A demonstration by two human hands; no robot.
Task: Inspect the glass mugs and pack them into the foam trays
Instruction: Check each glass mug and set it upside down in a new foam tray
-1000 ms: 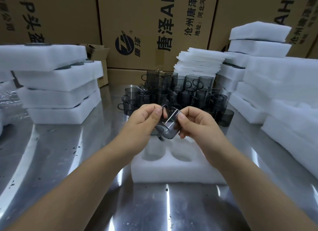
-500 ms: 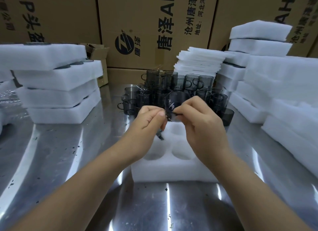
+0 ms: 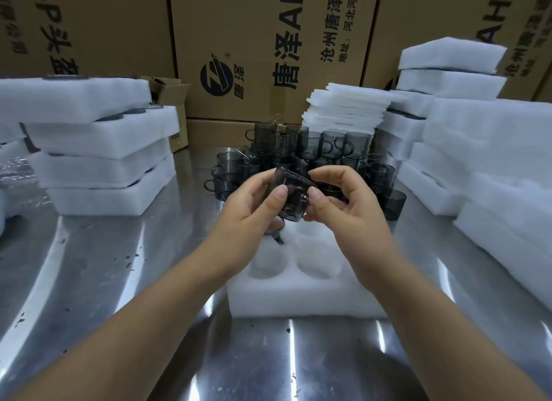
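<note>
I hold a smoky grey glass mug [image 3: 294, 202] in the air between both hands, tilted, above the far end of a white foam tray [image 3: 301, 299]. My left hand [image 3: 254, 209] grips its left side with the thumb on the wall. My right hand [image 3: 343, 203] grips its right side, thumb on the front. The tray has round pockets; the two near ones show bare foam. One mug [image 3: 276, 233] sits in a far left pocket, mostly hidden by my left hand. A cluster of several more grey mugs [image 3: 310, 158] stands on the table behind.
Stacks of white foam trays stand at the left [image 3: 98, 161] and right [image 3: 490, 167]. A pile of thin foam sheets [image 3: 346, 108] sits behind the mugs. Printed cardboard boxes [image 3: 268, 51] wall off the back. The steel table [image 3: 125, 281] shows in front.
The mug has been turned in my hands: from upright with its mouth towards me to a tilted pose held by its sides. Both hands stayed above the tray's far end.
</note>
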